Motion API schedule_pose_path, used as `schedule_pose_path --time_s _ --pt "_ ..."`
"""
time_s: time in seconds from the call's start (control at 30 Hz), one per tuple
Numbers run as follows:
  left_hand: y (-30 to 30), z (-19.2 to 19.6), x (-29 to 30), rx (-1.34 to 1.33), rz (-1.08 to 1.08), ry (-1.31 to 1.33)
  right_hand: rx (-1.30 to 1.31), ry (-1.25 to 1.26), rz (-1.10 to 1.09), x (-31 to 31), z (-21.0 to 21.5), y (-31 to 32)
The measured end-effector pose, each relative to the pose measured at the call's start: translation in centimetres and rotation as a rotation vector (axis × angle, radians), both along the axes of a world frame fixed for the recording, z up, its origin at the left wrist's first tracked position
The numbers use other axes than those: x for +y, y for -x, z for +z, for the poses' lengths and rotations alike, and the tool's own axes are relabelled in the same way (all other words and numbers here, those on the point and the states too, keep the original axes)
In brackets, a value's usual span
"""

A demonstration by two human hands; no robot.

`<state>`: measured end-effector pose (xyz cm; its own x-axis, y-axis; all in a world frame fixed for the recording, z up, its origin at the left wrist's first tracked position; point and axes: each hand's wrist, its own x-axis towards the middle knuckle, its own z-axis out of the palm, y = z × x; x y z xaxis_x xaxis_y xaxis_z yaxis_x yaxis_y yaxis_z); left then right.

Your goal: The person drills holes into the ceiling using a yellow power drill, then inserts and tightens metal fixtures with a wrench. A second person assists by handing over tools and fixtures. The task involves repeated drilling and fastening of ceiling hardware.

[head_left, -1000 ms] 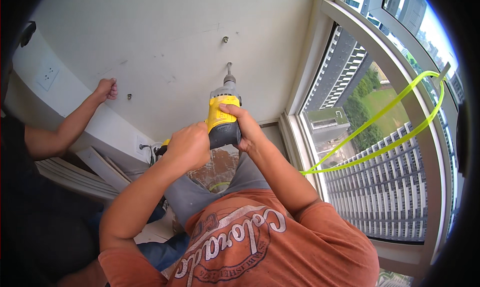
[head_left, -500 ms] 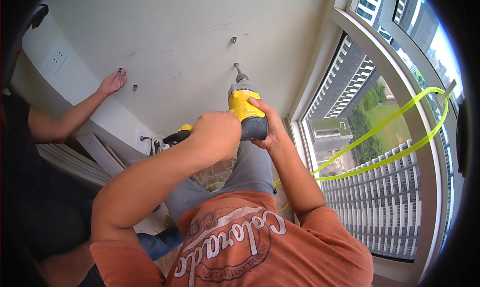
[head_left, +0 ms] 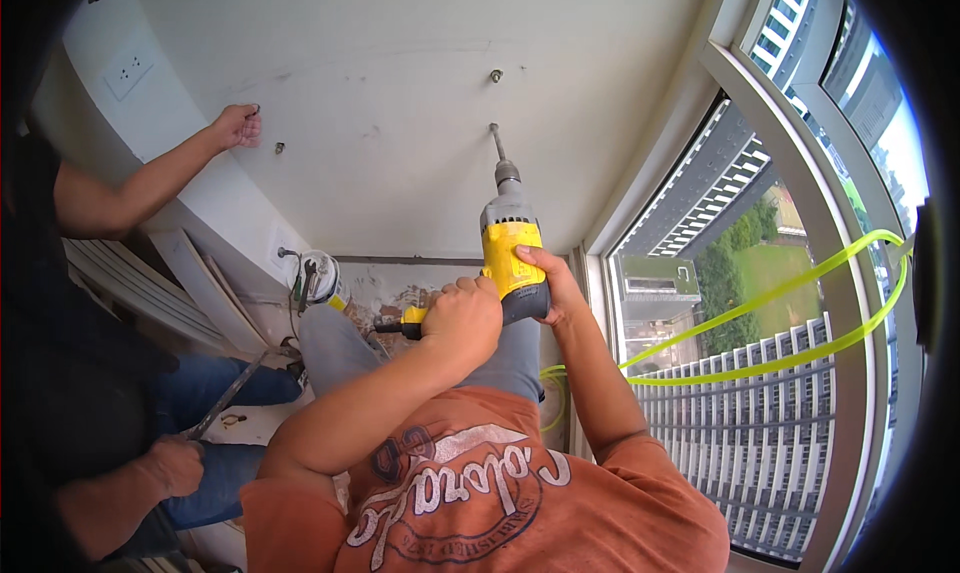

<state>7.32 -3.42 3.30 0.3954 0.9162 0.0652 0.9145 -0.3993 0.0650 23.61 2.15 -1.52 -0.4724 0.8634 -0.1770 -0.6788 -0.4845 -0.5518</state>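
Note:
A yellow and black power drill points away from me at the white wall. Its long drill bit meets the wall at a hole, with much of the bit's length showing. My left hand is closed around the drill's handle, its fingers partly hidden behind my knuckles. Against the right side of the drill body, my right hand grips near the rear, thumb on the yellow casing. A metal anchor bolt sticks out of the wall just above the bit, and another anchor bolt is at left.
At left, a co-worker's hand reaches to the wall; their other hand holds a long metal tool. A white bucket with tools stands near my knee. The window and a yellow-green strap are at right.
The drill has come back from the wall, exposing more of the bit; both my hands moved with it. The view has shifted, bringing the co-worker's other hand with the long tool into sight.

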Motion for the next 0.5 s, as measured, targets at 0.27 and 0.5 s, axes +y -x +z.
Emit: schedule_pose_path --time_s 0.27,0.5 --pt "3.0 -5.5 1.2 -0.105 0.003 -0.040 -0.195 -0.052 -0.028 1.3 -3.0 2.2" --pt "5.6 -6.4 3.4 -0.214 -0.016 -0.033 -0.223 -0.075 -0.112 2.3 -2.2 4.7"
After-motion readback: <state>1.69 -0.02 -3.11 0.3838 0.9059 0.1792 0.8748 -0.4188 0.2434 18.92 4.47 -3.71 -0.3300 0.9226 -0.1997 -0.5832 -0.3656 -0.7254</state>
